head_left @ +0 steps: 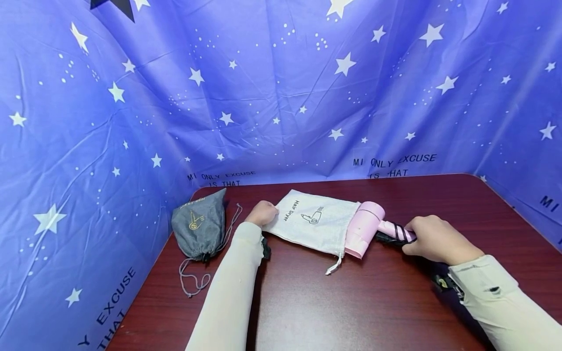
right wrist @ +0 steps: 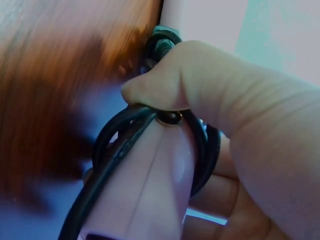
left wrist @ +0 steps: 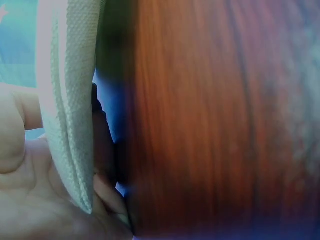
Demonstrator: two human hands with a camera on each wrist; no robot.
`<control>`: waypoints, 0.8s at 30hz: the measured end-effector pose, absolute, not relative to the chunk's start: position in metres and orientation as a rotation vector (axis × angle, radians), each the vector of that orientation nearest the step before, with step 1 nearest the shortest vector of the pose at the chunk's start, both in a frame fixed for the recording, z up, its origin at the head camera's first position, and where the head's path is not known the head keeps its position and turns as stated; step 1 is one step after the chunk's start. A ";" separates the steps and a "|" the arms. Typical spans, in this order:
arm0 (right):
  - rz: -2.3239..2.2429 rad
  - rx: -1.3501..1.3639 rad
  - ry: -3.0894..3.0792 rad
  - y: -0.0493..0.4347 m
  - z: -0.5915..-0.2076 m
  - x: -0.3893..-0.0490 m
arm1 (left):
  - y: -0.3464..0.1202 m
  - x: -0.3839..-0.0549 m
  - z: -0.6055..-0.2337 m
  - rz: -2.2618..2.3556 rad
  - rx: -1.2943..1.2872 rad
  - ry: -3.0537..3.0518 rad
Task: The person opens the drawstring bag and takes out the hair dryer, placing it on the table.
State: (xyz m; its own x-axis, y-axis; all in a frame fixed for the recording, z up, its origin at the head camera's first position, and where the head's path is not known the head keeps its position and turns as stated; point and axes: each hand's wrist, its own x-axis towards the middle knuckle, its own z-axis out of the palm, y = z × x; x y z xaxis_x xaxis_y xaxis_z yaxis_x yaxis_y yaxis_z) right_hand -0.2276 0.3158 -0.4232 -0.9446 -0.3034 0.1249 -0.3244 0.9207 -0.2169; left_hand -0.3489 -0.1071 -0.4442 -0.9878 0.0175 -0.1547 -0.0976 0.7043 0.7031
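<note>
Pink hair dryer (head_left: 365,226) lay right of frame centre, at mouth of white pouch (head_left: 313,229). Right hand (head_left: 441,240) fingers gripped handle (head_left: 388,227); left hand (head_left: 262,213) fingers pinched pouch.

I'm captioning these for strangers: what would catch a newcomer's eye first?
Probably the pink hair dryer at the mouth of the white drawstring bag, its handle in the right hand. The left hand grips the bag's opposite end. Behind the table hangs a star-printed blue cloth.
</note>
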 end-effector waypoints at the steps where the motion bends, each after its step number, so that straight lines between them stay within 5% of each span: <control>1: 0.361 0.483 -2.993 0.317 -0.423 -0.228 | -0.107 -0.349 -0.444 1.146 -0.058 2.759; 24: 0.403 0.213 -3.015 0.356 -0.427 -0.238 | -0.109 -0.355 -0.446 1.133 -0.065 2.714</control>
State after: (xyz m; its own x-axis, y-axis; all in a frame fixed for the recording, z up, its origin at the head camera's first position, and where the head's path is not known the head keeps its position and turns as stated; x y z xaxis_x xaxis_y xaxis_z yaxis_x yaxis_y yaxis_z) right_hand -0.2376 0.3561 -0.4272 -0.9860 -0.1256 0.1098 -0.1500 0.9553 -0.2547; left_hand -0.3552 -0.1091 -0.4461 -0.9791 0.0363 -0.2003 -0.1169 0.7054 0.6991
